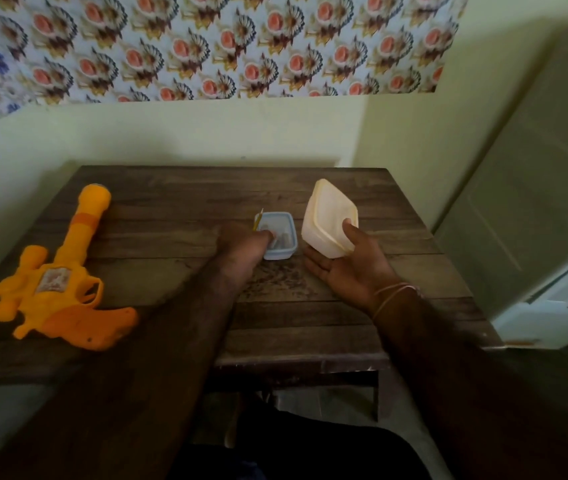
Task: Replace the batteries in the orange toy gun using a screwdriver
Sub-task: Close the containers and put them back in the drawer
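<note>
Both hands are over the dark wooden tabletop [178, 202], apart from each other. The left hand [241, 245] reaches into a small blue box [284, 252] near the middle, and its fingertips are inside the box; the picture is blurred there, so I cannot tell if the fingers pinch something. A thin yellowish stick [258, 220] rises at the far left edge of the box, just behind this hand, and some grey things lie inside, partly hidden by the fingers. The right hand [351, 268] holds a cream plastic lid [327, 216], tilted up on its edge just beside the box, with the thumb on its front face. A thin thread band [391, 294] is around the right wrist. The orange toy gun [64, 275] lies flat at the left side of the tabletop, well apart from both hands, with its barrel pointing to the wall. A pale green door [535, 168] stands at the right.
</note>
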